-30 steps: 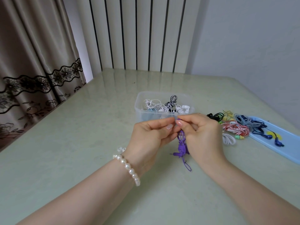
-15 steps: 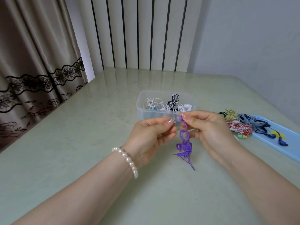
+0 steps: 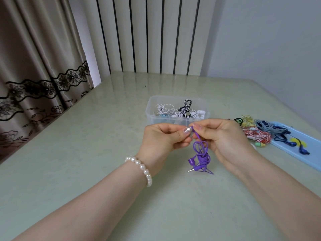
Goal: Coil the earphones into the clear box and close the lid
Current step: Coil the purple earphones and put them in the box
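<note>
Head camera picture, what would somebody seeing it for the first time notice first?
First, the purple earphones, a wound bundle dangling mid-frame above the table, pinched at the top between the left hand and the right hand. Just behind the hands stands the clear box, open, with white and black earphones already inside. To the right lies a bright heap of coloured earphones, partly on a blue lid.

Both bare arms reach in from the near edge of the table and meet over its middle. The left hand (image 3: 165, 139) has its fingers curled, and its thumb tip with a glittery nail meets the right hand's fingertips. The right hand (image 3: 224, 138) pinches with thumb and first finger, its other fingers curled under. Both hands are up off the table.
</note>
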Demonstrator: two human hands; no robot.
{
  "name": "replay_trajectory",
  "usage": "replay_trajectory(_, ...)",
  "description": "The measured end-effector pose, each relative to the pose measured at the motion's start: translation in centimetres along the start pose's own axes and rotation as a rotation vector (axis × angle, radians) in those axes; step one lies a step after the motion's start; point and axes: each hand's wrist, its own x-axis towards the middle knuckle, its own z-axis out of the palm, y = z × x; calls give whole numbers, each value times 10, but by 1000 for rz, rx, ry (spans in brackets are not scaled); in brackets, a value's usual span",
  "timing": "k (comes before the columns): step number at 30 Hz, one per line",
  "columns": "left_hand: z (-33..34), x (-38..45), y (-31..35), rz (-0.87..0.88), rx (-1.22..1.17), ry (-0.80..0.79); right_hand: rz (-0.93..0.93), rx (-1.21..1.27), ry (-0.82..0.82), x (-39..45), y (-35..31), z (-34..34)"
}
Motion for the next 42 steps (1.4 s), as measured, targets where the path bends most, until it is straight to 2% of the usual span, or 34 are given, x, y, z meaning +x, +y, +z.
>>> replay_trajectory(6, -7, 2, 4, -106, -48, -122, -178, -209, -19, -5, -9, 1)
replay_trajectory(10, -9, 2, 8, -153, -93, -201, -222, -184, -31, -7, -15, -1)
replay_trajectory(26, -11, 3, 8, -253, -162, -102, -138, -200, -136, -1, -5, -5)
replay_trajectory(29, -11, 4, 10, -229, -178, -75, -125, -171, -59, 5, -6, -14)
replay_trajectory(32, -12, 3, 10, -219, -137, -84, -155, -381, 38, 16, -1, -26)
replay_trajectory(37, -11, 3, 9, -166, -68, -142, -90, -708, 2, 27, 24, -30)
replay_trajectory(39, -12, 5, 9, -127, -49, -144, -83, -789, -62, 26, 24, -29)
replay_trajectory(42, -15, 7, 7, -88, -18, -134, -51, -862, -241, 20, 20, -29)
